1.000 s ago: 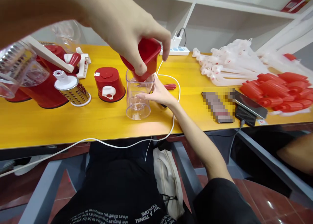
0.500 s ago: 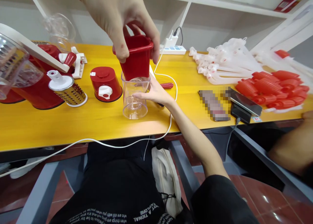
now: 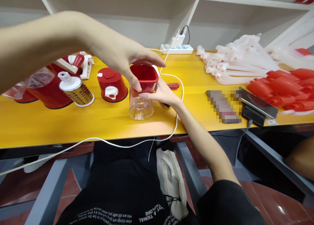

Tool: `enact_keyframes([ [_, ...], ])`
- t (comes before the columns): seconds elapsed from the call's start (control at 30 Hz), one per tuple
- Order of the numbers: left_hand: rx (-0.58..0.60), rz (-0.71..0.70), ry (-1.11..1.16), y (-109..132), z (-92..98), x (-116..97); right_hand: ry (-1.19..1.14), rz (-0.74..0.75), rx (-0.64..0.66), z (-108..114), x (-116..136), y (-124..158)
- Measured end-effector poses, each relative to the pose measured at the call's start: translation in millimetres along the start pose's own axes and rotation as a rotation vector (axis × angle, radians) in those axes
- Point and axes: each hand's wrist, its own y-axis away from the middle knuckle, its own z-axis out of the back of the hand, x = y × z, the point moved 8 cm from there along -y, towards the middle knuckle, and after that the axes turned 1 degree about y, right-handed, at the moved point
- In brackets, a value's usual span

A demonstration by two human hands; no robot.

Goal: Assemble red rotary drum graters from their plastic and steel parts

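A red plastic cup with a squarish rim sits down inside a clear plastic container on the yellow table. My left hand reaches in from the upper left and straddles the red cup, thumb on its front and fingers stretched across the back of the rim. Around the right side of the clear container my right hand is closed, its thumb across the front. Just left of them stands a red base with a white knob. A grater drum with a white hub leans beyond that.
Red grater parts stand at the left. A white cable loops past my right wrist. Phones, red ribbed parts and white translucent parts lie to the right. A power strip sits at the back.
My left hand has lowered the red cup deeper into the clear container, and its fingers are straighter. My right hand keeps its hold. The view has shifted slightly.
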Motion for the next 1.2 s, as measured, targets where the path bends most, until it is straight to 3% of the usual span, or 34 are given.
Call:
enact_keyframes([
  [0.17,-0.067,-0.019,-0.052,12,13.9,37,-0.061,0.017,-0.007,3,8,1],
  [0.33,0.084,-0.153,-0.28,14,16.6,68,-0.088,-0.025,0.049,9,7,-2],
  [0.5,0.056,-0.052,-0.357,21,8.2,103,-0.091,-0.006,0.059,21,9,-1],
  [0.6,0.02,-0.013,-0.383,24,4.1,103,-0.003,-0.065,0.01,22,17,6],
  [0.77,-0.032,0.114,-0.435,33,4.3,89,0.392,0.007,-0.23,9,47,16],
  [0.93,-0.08,0.035,-0.386,63,5.0,77,0.576,0.038,-0.407,-1,52,17],
  [1.07,-0.08,0.045,-0.315,87,5.6,86,0.573,0.033,-0.485,16,53,20],
  [1.2,-0.081,-0.028,-0.13,88,-6.2,93,0.529,0.042,-0.55,46,70,25],
])
